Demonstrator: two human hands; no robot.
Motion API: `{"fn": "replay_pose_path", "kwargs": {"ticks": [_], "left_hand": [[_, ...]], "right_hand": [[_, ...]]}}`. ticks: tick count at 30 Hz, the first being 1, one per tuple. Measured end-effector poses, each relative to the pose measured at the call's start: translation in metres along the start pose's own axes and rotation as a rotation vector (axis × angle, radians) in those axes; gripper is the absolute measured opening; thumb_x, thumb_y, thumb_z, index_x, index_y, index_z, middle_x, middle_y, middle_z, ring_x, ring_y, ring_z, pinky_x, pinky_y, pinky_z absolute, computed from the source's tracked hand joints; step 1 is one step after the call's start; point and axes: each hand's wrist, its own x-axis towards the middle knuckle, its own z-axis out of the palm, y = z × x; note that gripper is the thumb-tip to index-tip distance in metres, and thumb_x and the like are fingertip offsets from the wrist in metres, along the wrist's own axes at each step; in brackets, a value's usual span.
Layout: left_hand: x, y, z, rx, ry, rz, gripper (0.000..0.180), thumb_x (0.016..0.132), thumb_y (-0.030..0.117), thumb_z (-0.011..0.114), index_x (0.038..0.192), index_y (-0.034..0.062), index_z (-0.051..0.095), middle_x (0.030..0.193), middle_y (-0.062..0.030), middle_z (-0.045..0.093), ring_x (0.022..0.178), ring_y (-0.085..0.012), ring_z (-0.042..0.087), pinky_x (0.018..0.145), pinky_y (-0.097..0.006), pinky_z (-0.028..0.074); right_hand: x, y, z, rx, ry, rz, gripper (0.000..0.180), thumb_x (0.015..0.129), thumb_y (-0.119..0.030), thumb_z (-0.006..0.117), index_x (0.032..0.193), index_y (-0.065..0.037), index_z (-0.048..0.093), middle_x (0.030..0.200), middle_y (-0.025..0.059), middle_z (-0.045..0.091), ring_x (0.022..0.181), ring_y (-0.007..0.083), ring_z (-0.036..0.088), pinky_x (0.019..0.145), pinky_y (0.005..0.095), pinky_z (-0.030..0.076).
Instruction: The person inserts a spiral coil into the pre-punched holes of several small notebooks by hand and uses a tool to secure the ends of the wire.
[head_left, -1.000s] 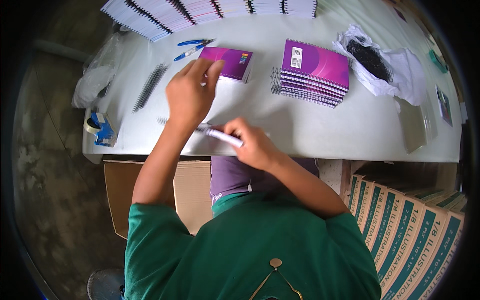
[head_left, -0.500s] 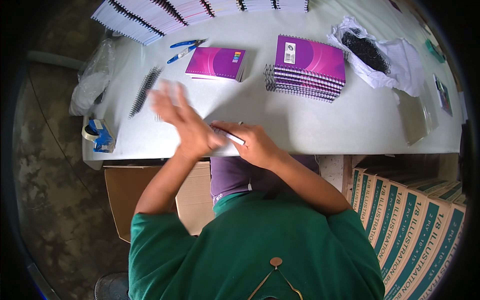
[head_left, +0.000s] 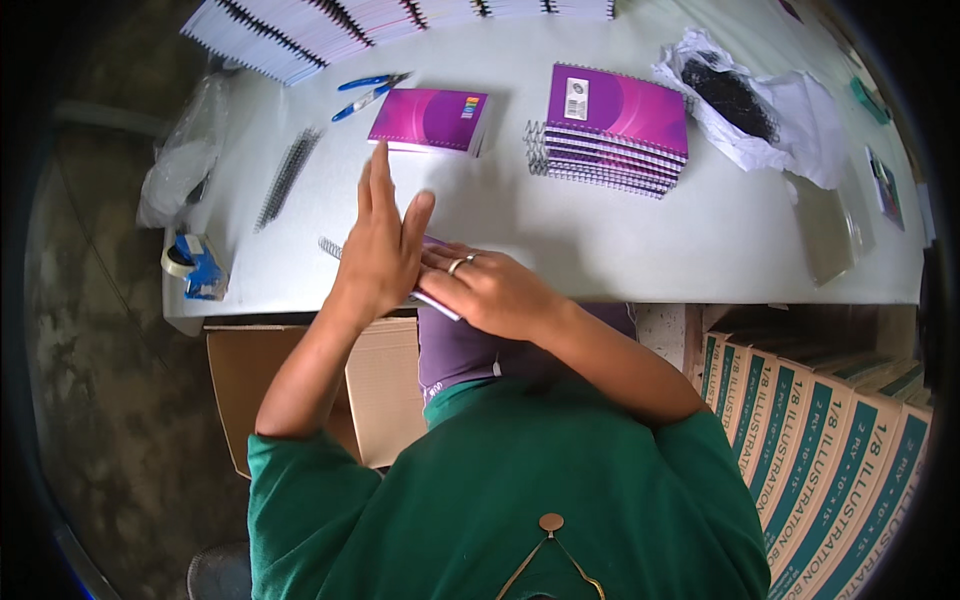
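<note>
While the left hand [head_left: 385, 250] was flat out over the table half a second back, it has now come in and stands up on its edge, fingers [head_left: 378, 190] straight and close together, open and holding nothing; its heel rests on the small notebook [head_left: 432, 296] at the near edge of the table [head_left: 560, 240]; the right hand [head_left: 490, 290] has stayed on that notebook and lies flat over it, fingers spread a little, pressing more than gripping; so it looks like the pages are being patted straight against the wire; the notebook is mostly hidden, but its wire coil [head_left: 330, 247] peeps out to the left and a thin corner shows below the hands, so its long side seems to run from far left to near right, slanted across the table edge; farther out lie a single purple notebook [head_left: 430, 120], a stack of purple notebooks [head_left: 610, 130], blue pliers [head_left: 368, 92] and a loose black coil [head_left: 285, 180].
</note>
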Motion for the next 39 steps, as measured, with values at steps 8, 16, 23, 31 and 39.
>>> {"fn": "replay_pose_path", "kwargs": {"ticks": [8, 16, 23, 31, 39], "left_hand": [[0.052, -0.002, -0.014, 0.261, 0.782, 0.525, 0.033, 0.086, 0.022, 0.06, 0.112, 0.0031, 0.056, 0.104, -0.0154, 0.06, 0.091, -0.0323, 0.057, 0.077, -0.038, 0.043], [-0.001, -0.031, 0.027, 0.306, 0.484, 0.649, 0.045, 0.067, 0.055, 0.066, 0.07, 0.0128, 0.051, 0.067, -0.0015, 0.048, 0.066, -0.0208, 0.049, 0.065, -0.034, 0.035], [0.005, -0.046, 0.028, 0.414, 0.778, 0.699, 0.107, 0.071, 0.083, 0.029, 0.131, -0.0054, 0.031, 0.133, -0.0274, 0.031, 0.129, -0.0452, 0.018, 0.103, -0.06, 0.009], [-0.016, -0.04, 0.03, 0.653, 0.671, 0.619, 0.12, 0.072, 0.085, 0.015, 0.138, -0.0144, 0.002, 0.141, -0.0392, 0.006, 0.132, -0.0532, -0.005, 0.101, -0.065, -0.005], [-0.06, -0.072, 0.08, 0.516, 0.435, 0.7, 0.123, 0.067, 0.087, 0.019, 0.139, -0.012, 0.006, 0.14, -0.0406, 0.009, 0.133, -0.0537, -0.003, 0.1, -0.064, -0.011]], "right_hand": [[0.0, -0.014, 0.009, 0.228, -0.056, 0.291, 0.024, 0.084, -0.008, 0.058, 0.106, 0.001, 0.06, 0.091, 0.0166, 0.066, 0.079, 0.024, 0.066, 0.07, 0.0325, 0.052], [-0.011, 0.008, 0.001, 0.69, 0.04, 0.556, 0.024, 0.086, -0.005, 0.057, 0.109, -0.001, 0.06, 0.094, 0.0187, 0.064, 0.081, 0.0298, 0.064, 0.07, 0.0342, 0.049], [-0.007, 0.0, -0.002, 0.59, -0.036, 0.544, 0.034, 0.083, 0.0, 0.054, 0.117, -0.002, 0.057, 0.111, 0.0182, 0.061, 0.098, 0.0318, 0.062, 0.082, 0.0352, 0.049], [-0.008, -0.001, 0.001, 0.619, -0.031, 0.577, 0.034, 0.084, -0.004, 0.056, 0.118, -0.002, 0.055, 0.104, 0.0181, 0.064, 0.093, 0.0314, 0.064, 0.079, 0.0334, 0.05], [-0.012, 0.004, 0.003, 0.627, -0.077, 0.62, 0.04, 0.081, -0.002, 0.058, 0.121, -0.004, 0.053, 0.106, 0.0158, 0.063, 0.094, 0.0312, 0.064, 0.08, 0.0362, 0.051]]}}
